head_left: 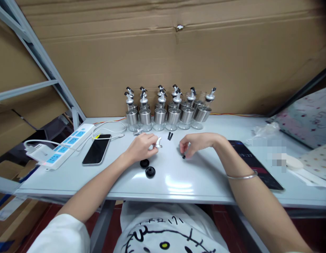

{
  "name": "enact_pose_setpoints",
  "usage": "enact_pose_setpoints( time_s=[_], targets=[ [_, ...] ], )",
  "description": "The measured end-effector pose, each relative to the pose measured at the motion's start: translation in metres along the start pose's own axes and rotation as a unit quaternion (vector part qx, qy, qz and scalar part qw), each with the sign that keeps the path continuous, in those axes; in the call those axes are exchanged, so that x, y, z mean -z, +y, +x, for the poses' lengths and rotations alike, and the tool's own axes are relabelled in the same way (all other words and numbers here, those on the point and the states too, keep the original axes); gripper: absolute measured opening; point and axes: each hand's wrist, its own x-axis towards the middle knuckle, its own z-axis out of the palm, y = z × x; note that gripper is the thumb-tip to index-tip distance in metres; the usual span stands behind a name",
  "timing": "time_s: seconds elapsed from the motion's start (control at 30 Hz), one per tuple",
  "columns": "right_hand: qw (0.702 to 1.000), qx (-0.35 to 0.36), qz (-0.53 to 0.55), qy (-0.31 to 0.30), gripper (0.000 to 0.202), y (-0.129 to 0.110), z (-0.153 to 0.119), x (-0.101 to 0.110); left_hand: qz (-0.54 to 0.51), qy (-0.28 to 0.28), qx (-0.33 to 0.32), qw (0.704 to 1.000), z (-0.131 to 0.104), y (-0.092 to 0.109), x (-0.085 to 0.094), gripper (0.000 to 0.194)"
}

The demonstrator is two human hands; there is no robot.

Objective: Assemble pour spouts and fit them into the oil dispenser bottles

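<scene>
My left hand (142,147) is closed on a silver pourer spout (158,143), held between thumb and fingers just above the table. My right hand (196,143) is bent down to the tabletop, fingertips pinched at a small black piece (183,157). Below my left hand lie two round black stoppers (150,172), one behind the other. Two narrow black flip caps (170,136) rest between the hands, further back. Behind them stand several glass bottles (160,118) with steel sleeves, most topped by silver spouts with black caps.
A power strip (69,146) with a white cable and a phone (97,150) lie on the left. Under my right forearm is a tablet (254,163). Clear plastic wrap (267,130) lies at the right, and a cardboard wall (163,59) rises behind the table.
</scene>
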Motion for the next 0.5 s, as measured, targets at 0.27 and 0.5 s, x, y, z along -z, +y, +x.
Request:
enact_pose_setpoints(
  time_s=[0.27,0.5],
  targets=[
    [0.997,-0.066,-0.039,-0.010,0.005,-0.007,0.009,-0.008,-0.010,0.006,-0.007,1.000,-0.001,0.000,0.001,0.005],
    [0.972,0.053,0.216,0.076,0.013,-0.020,0.010,-0.009,-0.008,0.030,-0.045,0.999,-0.001,-0.001,-0.002,0.010]
  ],
)
